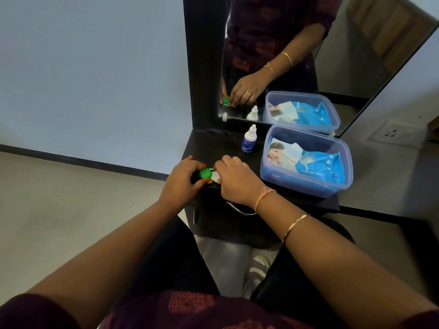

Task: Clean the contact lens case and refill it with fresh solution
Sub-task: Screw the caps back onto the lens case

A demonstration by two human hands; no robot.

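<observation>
The contact lens case (pixel 209 175) lies on the front left of the dark dresser top (pixel 213 143). Its green cap faces up and a white part shows to the right of it. My left hand (pixel 184 179) curls around the green-capped end. My right hand (pixel 234 178) covers the case's other end, fingers closed over it, so that end is hidden. A small white solution bottle (pixel 249 139) with a blue label stands upright behind my hands, capped.
A clear blue plastic tub (pixel 306 186) holding a blue pack of baby wipes sits on the right of the dresser top. A mirror (pixel 285 55) stands at the back and reflects the hands, bottle and tub. A drawer handle (pixel 240 210) is below the front edge.
</observation>
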